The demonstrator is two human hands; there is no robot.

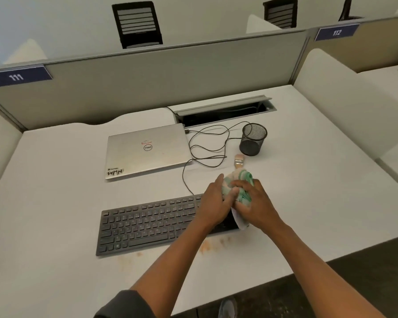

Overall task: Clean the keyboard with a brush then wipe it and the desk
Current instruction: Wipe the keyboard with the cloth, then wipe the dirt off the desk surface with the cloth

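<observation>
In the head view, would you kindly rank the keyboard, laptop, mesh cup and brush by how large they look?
1. Keyboard, though nearer the camera and partly hidden by the hands.
2. Laptop, close behind; nearness makes this order unsure.
3. Mesh cup.
4. Brush, partly hidden behind the cloth.

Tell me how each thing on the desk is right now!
laptop: lid closed, cable plugged in.
keyboard: flat, dusty.
cloth: bunched, held in both hands.
left hand: grips cloth.
right hand: grips cloth.
brush: lying down, untouched.
mesh cup: upright.
desk: orange stains near keyboard.
</observation>
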